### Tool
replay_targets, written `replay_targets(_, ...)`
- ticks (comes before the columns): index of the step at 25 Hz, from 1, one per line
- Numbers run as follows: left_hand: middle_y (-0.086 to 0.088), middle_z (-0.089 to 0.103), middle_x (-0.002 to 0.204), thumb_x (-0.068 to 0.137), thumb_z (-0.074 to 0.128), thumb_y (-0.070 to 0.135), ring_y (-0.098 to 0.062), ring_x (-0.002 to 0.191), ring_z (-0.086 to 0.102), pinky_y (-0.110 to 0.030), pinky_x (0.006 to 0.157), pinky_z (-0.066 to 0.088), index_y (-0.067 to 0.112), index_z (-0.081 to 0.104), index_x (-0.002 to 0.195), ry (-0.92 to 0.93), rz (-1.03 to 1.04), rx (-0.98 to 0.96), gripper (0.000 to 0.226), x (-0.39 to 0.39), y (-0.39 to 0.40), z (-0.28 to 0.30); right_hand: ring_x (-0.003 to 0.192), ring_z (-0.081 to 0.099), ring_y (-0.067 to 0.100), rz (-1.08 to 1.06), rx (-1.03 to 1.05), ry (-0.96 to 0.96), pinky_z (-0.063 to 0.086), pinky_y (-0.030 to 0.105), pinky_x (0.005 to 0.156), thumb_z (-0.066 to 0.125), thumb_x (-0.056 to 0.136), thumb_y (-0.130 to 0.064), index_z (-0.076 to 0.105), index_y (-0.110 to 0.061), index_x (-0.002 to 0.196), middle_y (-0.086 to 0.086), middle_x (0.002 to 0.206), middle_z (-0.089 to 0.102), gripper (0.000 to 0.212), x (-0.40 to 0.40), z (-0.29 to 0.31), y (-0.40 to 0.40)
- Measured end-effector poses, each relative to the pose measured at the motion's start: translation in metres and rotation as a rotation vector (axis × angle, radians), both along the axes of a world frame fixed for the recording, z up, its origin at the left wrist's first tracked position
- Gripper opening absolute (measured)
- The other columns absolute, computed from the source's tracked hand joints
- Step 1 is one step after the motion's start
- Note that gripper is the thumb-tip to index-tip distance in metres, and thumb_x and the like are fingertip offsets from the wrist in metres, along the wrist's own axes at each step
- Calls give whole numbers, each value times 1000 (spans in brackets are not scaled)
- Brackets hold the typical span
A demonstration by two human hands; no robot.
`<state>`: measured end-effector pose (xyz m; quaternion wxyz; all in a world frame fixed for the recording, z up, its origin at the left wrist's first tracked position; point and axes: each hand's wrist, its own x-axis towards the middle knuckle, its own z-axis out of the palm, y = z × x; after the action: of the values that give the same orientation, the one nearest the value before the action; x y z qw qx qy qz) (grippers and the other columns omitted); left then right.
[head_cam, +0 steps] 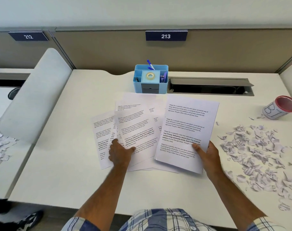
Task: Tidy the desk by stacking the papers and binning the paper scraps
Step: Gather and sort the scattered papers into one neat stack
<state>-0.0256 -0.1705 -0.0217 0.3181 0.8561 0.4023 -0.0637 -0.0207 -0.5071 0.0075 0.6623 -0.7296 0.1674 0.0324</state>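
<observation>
Plaid sleeves lowest in frame. Right hand (208, 154) pinches gathered sheets (187, 132), thumb on top, lifted off table (67, 164). Left hand (120, 151), fingers (112, 144) flat, thumb curled over fanned papers (133, 127) at centre. Scraps (258, 152) right, near bin cup (281, 107). Risk: loose fan slides, stack goes crooked.

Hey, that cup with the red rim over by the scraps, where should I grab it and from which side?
Grip the cup around its white wall, below the red rim. It stands upright but looks tilted toward you, with its mouth open. Come from its left with the right hand, once it lets go of its sheet: the scraps lie nearer you, and the desk edge seems close on its right.
</observation>
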Motion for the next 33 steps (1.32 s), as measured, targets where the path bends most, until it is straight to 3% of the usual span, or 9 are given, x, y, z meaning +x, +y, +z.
replay_targets(3,-12,65,133,74,94,35,-39,129,56,-51,108,40,14,46,138,9,1,-13,82,2,0,2,102,72,5,3,-21,20,58,42,97,76,92,-18,65,-21,125,-14,116,74,35,2,-2,-9)
replay_targets(8,-11,77,119,86,84,22,-32,110,72,-45,97,58,10,72,119,-72,23,-209,37,3,5,9,109,70,7,11,-35,1,56,39,98,76,92,-18,61,-19,133,-12,124,72,43,5,-4,-22)
replay_targets(15,-8,77,117,89,79,16,-28,102,73,-41,94,59,11,74,122,-217,59,-262,34,3,17,43,101,73,7,4,-25,11,58,42,93,75,93,-16,67,-29,115,-15,113,75,27,11,-2,-35)
replay_targets(21,-2,77,116,92,75,14,-25,104,73,-43,98,58,17,74,122,-337,67,-295,30,-10,39,75,104,74,13,11,-20,11,59,45,94,76,92,-16,67,-20,124,-8,117,76,34,10,-3,-35)
replay_targets(24,4,76,109,94,74,12,-21,99,73,-34,89,56,18,73,121,-400,83,-345,28,-16,48,94,103,74,13,20,-38,20,59,44,93,77,91,-17,68,-19,124,-8,116,76,35,9,-2,-33)
replay_targets(27,16,75,100,95,74,12,-6,93,73,-24,77,54,22,72,116,-470,87,-431,23,-24,53,106,102,74,14,14,-46,28,59,42,91,78,91,-19,69,-21,122,-8,116,77,32,8,-1,-31)
replay_targets(33,7,80,112,94,75,11,-17,103,76,-37,93,58,18,74,121,-455,33,-602,27,-29,48,102,98,76,19,82,-63,38,58,29,76,75,94,-25,70,-17,121,-5,110,78,28,10,16,-13)
